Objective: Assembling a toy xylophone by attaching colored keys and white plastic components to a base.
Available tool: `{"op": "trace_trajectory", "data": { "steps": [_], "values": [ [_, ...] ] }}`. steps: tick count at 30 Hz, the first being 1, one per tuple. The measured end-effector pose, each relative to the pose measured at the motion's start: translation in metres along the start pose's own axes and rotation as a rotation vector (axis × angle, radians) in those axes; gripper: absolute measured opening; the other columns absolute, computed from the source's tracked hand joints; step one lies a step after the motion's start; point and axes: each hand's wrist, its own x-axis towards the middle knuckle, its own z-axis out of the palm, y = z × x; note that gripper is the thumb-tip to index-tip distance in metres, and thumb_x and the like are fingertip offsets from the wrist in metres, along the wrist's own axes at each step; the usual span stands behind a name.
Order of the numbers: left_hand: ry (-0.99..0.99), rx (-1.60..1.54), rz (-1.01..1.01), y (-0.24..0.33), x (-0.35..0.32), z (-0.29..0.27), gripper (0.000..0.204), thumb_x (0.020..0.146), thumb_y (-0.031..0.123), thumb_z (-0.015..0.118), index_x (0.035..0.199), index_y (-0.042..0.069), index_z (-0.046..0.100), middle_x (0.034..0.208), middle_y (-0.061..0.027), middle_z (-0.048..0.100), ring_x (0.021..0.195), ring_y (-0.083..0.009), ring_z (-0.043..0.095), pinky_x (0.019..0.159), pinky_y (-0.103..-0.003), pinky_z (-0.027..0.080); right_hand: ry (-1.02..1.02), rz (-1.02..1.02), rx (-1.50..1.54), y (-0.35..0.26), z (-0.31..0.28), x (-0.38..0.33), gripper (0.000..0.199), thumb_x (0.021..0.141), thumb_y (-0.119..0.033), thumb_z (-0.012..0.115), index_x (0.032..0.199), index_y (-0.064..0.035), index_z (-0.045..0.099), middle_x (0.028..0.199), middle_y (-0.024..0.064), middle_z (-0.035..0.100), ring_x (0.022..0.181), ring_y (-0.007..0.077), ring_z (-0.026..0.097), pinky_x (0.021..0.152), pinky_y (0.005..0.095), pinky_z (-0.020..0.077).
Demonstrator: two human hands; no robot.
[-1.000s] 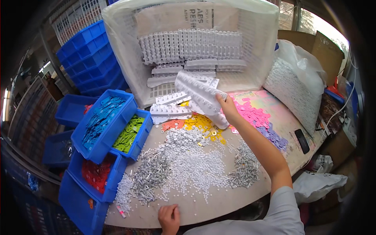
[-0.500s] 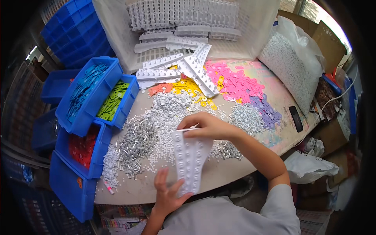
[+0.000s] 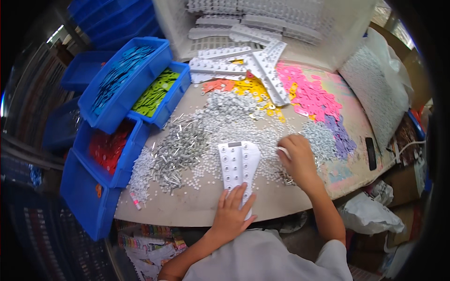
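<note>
A white moulded plastic plate (image 3: pixel 238 164) with rows of round sockets lies on the table in front of me, its wider end pointing away. My left hand (image 3: pixel 234 206) rests on its near end, fingers stretched out flat. To the plate's right, above the small white parts, is my right hand (image 3: pixel 300 157), fingers closed on a small white piece (image 3: pixel 283 152) whose exact kind I cannot make out. Beyond the plate spreads a heap of small white rings (image 3: pixel 227 105), with silvery metal pins (image 3: pixel 180 145) to its left.
Blue bins at left hold blue (image 3: pixel 123 77), green (image 3: pixel 156 92) and red (image 3: pixel 110 147) flat pieces. More white plates (image 3: pixel 267 77) lie behind, near pink (image 3: pixel 309 91), yellow (image 3: pixel 253 89) and purple (image 3: pixel 338 136) pieces. At right are a black phone-like object (image 3: pixel 371 153) and a filled clear bag (image 3: pixel 375 86).
The plate, tilted up between both hands before, now lies flat on the table. My right hand has let go of it and moved right; my left hand has shifted onto its near end.
</note>
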Motion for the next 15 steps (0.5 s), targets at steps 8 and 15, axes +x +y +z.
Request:
{"op": "trace_trajectory", "data": {
  "steps": [8,15],
  "values": [
    [0.314,-0.201,-0.079,-0.041,0.025,-0.041,0.059,0.085,0.026,0.084,0.137,0.007,0.062,0.134,-0.0145,0.061,0.125,-0.0347,0.058,0.106,-0.049,0.044,-0.104,0.141,-0.113,0.021,0.014,-0.049,0.014,0.085,-0.008,0.077,0.095,-0.0057,0.069,0.096,0.0101,0.063,0.099,0.0336,0.059,0.089,0.0459,0.0457],
    [0.358,0.141,-0.251,-0.128,0.041,-0.090,0.015,0.086,-0.004,0.069,0.098,0.005,0.072,0.102,-0.0101,0.068,0.099,-0.0337,0.063,0.092,-0.045,0.046,-0.020,0.112,-0.126,0.017,0.023,-0.050,0.012,0.085,-0.006,0.075,0.093,-0.0060,0.066,0.096,0.0101,0.062,0.097,0.0332,0.058,0.089,0.0451,0.0458]
  ]
}}
